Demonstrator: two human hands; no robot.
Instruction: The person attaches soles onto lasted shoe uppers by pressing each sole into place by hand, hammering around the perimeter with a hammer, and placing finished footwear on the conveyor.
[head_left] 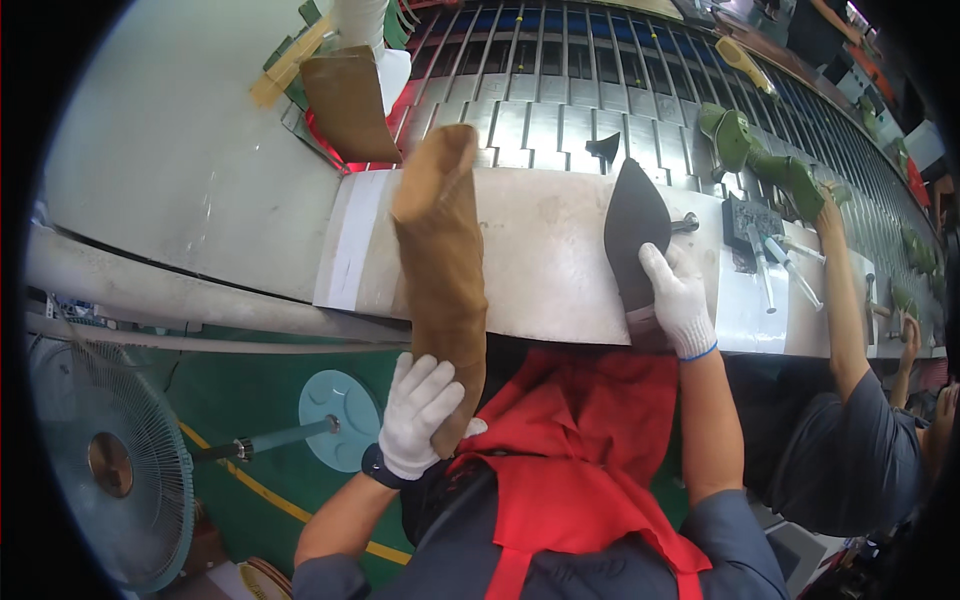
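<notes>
My left hand (418, 415), in a white knit glove, is closed around the lower end of a tall brown suede boot (442, 260). The boot stretches away from me over the bench edge. In my gloved right hand (681, 298) is a dark pointed shoe sole (637, 225), gripped near its narrower end. The sole's pointed tip faces the far side, above the bench (545, 250). Just right of the sole lies a small round-ended metal piece (685, 223), partly hidden. A black heel-shaped piece (604, 148) sits beyond it on the metal slats.
A slatted roller conveyor (560, 90) runs behind the bench. Green boots (760, 160) lie on it near a co-worker's arm (845, 290). Syringes (790, 268) rest by a dark block (750, 225). At left are a brown panel (350, 105) and a standing fan (110, 465).
</notes>
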